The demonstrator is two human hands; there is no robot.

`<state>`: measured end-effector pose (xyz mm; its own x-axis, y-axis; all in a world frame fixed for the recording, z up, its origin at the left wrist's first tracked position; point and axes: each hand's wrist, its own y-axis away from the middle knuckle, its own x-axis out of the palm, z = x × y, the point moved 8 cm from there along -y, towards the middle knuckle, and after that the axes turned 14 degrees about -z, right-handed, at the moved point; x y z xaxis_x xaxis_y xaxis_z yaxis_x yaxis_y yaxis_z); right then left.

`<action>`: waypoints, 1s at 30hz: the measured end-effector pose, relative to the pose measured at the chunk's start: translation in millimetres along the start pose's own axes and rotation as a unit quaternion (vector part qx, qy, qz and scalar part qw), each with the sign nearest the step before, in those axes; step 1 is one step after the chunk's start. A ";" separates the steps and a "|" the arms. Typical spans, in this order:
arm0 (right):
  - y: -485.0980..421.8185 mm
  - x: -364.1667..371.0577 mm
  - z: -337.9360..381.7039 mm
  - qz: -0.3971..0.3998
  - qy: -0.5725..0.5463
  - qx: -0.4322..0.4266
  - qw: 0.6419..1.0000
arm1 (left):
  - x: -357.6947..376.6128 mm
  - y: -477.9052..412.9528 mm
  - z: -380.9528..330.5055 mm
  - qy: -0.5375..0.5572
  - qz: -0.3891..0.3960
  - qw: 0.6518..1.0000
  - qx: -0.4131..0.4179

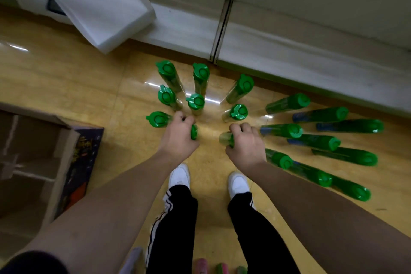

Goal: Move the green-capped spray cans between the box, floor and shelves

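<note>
Two green-capped bottles are in your grasp: your left hand (178,134) curls round one bottle (194,131), your right hand (245,143) round another (225,138), both above the floor (124,78). Standing bottles (196,102) crowd close; a careless swing could topple them.

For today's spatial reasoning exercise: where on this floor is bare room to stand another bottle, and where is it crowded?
Bare floor lies between the cardboard box, the white tray and the left bottle cluster. A narrow gap runs between the left hand and right hand, each holding a bottle. It is crowded among the right-hand bottles.
</note>
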<state>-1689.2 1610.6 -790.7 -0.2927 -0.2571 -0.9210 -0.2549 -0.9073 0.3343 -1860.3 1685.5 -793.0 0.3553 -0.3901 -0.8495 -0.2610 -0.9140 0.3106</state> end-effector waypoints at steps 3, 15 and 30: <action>3.5 -67.7 27.8 0.001 0.007 -0.046 0.999 | -68.4 16.2 -27.0 -0.004 -0.028 1.000 -0.009; 48.2 -386.2 242.9 -0.074 0.052 -0.307 0.948 | -425.7 129.4 -74.0 -0.005 -0.247 0.966 -0.082; 192.3 -589.7 615.8 -0.155 0.026 -0.509 0.846 | -767.5 315.5 70.1 -0.080 -0.453 0.871 -0.174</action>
<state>-2133.2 1792.5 -60.2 -0.3095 0.0555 -0.9493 0.6224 -0.7430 -0.2464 -2278.2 1704.3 -73.0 0.1371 0.5028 -0.8535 0.3577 -0.8286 -0.4306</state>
